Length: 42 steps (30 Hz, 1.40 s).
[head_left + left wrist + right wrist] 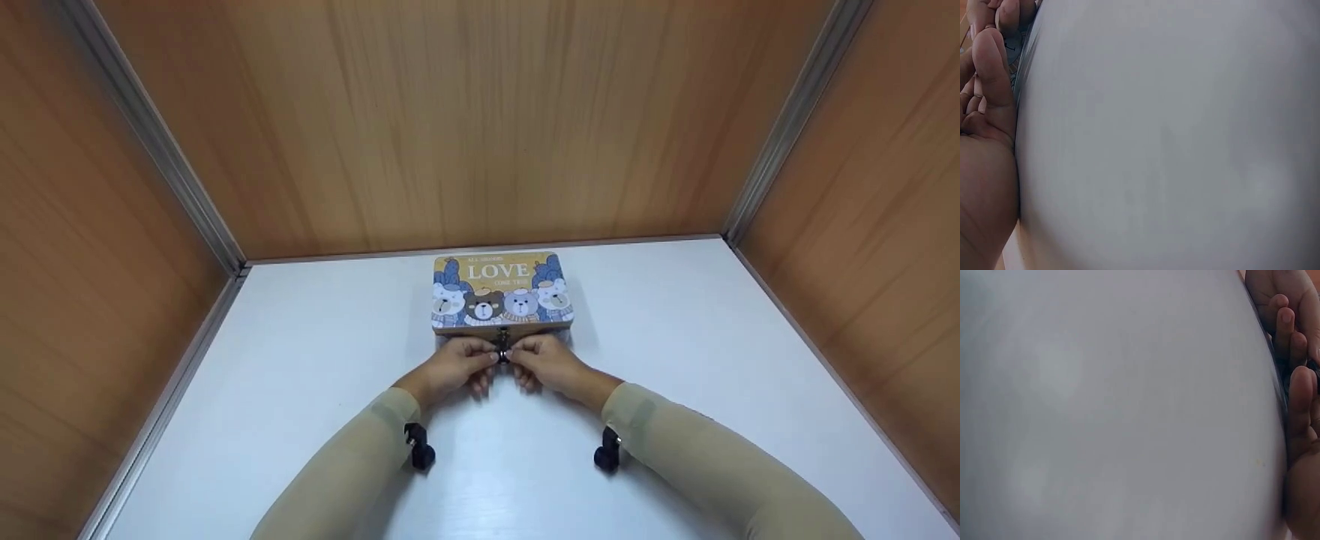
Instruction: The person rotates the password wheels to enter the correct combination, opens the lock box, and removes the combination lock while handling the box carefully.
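A tin box (501, 292) with cartoon bears and the word LOVE on its lid lies closed near the back of the table. From the clasp at its front hangs a small dark padlock (503, 354). My left hand (457, 365) pinches the padlock from the left with thumb and fingers. On the other side, my right hand (550, 365) pinches it too, so the fingertips nearly meet. Both wrist views catch the hands only at the edge: the left hand (991, 107) at far left, the right hand (1302, 422) at far right. Fingers hide most of the padlock.
A white table (315, 420) fills the area under the arms. Wood-grain panels (480, 135) stand at the back and both sides, joined by metal corner rails (165, 142). The tin box sits a little in front of the back panel.
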### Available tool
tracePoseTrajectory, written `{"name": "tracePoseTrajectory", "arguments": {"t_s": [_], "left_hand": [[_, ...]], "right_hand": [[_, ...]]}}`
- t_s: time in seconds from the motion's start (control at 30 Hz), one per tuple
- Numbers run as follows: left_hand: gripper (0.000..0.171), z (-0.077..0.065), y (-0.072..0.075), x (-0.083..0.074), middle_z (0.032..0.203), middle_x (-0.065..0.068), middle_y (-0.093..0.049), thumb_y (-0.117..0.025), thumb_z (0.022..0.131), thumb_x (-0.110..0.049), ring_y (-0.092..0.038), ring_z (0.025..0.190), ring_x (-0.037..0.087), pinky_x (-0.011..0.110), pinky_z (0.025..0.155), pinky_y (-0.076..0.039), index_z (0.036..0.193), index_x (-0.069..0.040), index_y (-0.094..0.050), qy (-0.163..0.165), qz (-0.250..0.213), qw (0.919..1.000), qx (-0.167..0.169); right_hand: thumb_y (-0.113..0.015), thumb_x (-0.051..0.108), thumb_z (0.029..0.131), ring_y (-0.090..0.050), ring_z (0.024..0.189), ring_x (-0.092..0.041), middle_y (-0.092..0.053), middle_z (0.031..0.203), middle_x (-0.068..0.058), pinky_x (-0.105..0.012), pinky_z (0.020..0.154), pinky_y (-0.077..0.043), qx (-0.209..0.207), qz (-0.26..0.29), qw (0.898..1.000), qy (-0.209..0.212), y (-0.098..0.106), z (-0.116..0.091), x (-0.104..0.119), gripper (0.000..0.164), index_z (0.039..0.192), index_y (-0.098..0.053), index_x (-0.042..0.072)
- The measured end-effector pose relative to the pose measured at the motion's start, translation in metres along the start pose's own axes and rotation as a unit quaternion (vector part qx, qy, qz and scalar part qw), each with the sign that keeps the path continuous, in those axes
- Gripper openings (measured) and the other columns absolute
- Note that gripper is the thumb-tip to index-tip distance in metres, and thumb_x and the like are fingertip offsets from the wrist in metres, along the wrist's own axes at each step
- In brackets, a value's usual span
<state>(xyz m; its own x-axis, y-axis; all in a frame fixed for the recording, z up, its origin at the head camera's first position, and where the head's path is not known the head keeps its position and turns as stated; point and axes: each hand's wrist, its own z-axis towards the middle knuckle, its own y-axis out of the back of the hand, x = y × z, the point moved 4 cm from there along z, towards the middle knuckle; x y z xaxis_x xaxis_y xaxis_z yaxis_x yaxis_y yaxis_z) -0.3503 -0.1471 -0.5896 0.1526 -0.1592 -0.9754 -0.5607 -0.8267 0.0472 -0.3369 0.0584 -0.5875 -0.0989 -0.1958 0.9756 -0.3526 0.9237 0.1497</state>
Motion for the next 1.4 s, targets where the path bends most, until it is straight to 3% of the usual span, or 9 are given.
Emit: {"name": "tracePoseTrajectory", "arguments": {"t_s": [0.17,0.57,0.93,1.4], "left_hand": [[0.019,-0.0001,-0.0001,-0.0007,0.09,0.005,-0.073,-0.066,0.114,-0.013,-0.069,0.07,0.013,0.026,0.065,-0.066,0.123,0.001,-0.075,0.002,-0.001,1.0,0.001],[0.018,0.0008,0.0,0.0011,0.091,0.004,-0.072,-0.066,0.114,-0.012,-0.068,0.069,0.012,0.024,0.063,-0.064,0.124,0.0,-0.075,0.0,0.0,1.0,-0.005],[0.019,0.0003,-0.0007,0.0006,0.091,0.003,-0.072,-0.067,0.114,-0.013,-0.068,0.069,0.011,0.024,0.062,-0.064,0.124,0.001,-0.075,0.0,-0.005,1.0,-0.006],[0.019,-0.0001,-0.0008,0.0001,0.09,0.004,-0.073,-0.065,0.115,-0.013,-0.068,0.068,0.012,0.024,0.062,-0.064,0.123,0.001,-0.074,0.0,-0.01,0.9999,-0.003]], "right_hand": [[-0.071,0.017,0.109,-0.066,0.059,-0.01,-0.072,0.074,-0.002,-0.023,0.053,-0.059,0.002,0.005,1.0,-0.006,0.0,0.0005,-0.0006,0.022,0.102,-0.077,-0.003],[-0.073,0.007,0.104,-0.068,0.061,-0.01,-0.074,0.081,-0.002,-0.023,0.057,-0.062,0.001,0.033,0.999,-0.001,0.0027,0.0009,-0.0017,0.019,0.118,-0.074,-0.005],[-0.073,0.011,0.105,-0.066,0.06,-0.01,-0.073,0.077,-0.001,-0.022,0.054,-0.059,-0.004,0.014,1.0,-0.001,0.001,0.0002,0.0005,0.013,0.11,-0.076,-0.001],[-0.069,0.017,0.109,-0.065,0.058,-0.01,-0.072,0.073,-0.001,-0.022,0.052,-0.057,0.002,-0.005,1.0,-0.01,0.0005,-0.0004,0.001,0.022,0.103,-0.077,-0.003]]}}
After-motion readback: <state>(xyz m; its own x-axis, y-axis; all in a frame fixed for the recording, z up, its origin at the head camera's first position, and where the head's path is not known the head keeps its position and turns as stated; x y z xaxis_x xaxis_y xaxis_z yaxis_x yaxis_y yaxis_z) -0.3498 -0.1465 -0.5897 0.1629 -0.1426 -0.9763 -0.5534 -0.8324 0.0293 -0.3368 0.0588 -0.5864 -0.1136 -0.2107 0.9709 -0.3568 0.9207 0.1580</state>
